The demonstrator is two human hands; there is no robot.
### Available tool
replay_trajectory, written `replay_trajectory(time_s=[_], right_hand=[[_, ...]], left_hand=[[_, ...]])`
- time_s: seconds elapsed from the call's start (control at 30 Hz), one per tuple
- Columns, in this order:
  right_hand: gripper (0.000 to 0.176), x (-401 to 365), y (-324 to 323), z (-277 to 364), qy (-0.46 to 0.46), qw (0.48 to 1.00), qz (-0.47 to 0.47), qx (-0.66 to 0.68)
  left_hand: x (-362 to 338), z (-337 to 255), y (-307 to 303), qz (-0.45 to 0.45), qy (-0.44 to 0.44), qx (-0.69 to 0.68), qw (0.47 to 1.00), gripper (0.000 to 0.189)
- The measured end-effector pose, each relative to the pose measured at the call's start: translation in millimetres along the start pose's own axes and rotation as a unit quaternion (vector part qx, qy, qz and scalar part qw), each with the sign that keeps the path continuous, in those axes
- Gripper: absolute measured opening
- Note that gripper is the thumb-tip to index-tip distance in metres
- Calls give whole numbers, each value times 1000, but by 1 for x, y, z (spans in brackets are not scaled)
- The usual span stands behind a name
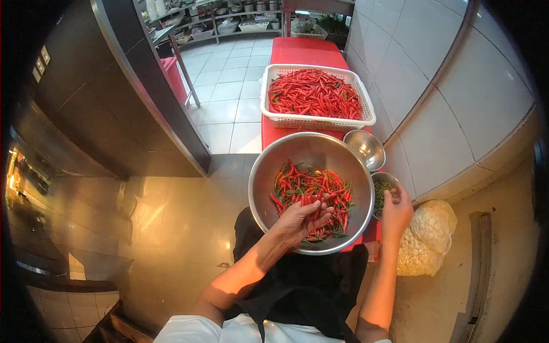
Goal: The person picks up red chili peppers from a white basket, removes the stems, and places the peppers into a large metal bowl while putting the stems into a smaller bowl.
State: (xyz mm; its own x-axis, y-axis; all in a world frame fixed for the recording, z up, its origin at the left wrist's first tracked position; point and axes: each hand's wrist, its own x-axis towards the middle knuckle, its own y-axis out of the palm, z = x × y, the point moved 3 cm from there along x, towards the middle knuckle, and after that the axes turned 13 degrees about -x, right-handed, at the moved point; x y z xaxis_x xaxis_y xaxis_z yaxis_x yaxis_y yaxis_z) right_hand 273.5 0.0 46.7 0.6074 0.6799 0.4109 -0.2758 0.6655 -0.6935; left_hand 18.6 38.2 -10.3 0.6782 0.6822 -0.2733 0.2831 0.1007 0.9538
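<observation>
My left hand (pixel 298 222) is palm up inside a large steel bowl (pixel 262 183), its fingers curled around a few red chillies (pixel 310 200). Below it in the bowl lies a loose heap of red chillies (pixel 337 191), many with green stems. Over the edge of a small steel bowl (pixel 376 215) is my right hand (pixel 397 212), thumb and fingers drawn together. Whatever is between those fingertips is too small to make out. Green stems (pixel 382 186) lie in that small bowl.
A white plastic basket (pixel 311 121) heaped with red chillies stands on a red bench (pixel 303 51) behind the large bowl. Another small steel bowl (pixel 366 150) sits by the tiled wall (pixel 437 120). A bulging plastic bag (pixel 426 240) rests at the right. Kitchen shelves (pixel 229 28) stand beyond.
</observation>
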Motion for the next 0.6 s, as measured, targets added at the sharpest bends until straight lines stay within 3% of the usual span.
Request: replay_trajectory(time_s=[0.07,0.1,0.17,0.2,0.3,0.43,0.6], right_hand=[[22,-18,1,13,-40,998,30,42],[16,-33,5,23,-6,992,98,84],[9,-64,4,61,-135,968,169,124],[10,-75,1,81,-219,953,176,116],[17,-98,12,97,-316,930,176,67],[20,-100,18,101,-376,911,168,-1],[19,-103,16,92,-422,889,177,21]], left_hand=[[3,3,0,5,19,-35,999,33],[4,5,0,5,22,-50,998,33],[7,6,-1,4,31,-76,997,33],[7,6,-3,6,27,-80,996,32],[8,7,-7,11,22,-81,996,31],[6,6,-7,5,28,-60,998,29],[7,6,-22,11,39,-66,997,27]])
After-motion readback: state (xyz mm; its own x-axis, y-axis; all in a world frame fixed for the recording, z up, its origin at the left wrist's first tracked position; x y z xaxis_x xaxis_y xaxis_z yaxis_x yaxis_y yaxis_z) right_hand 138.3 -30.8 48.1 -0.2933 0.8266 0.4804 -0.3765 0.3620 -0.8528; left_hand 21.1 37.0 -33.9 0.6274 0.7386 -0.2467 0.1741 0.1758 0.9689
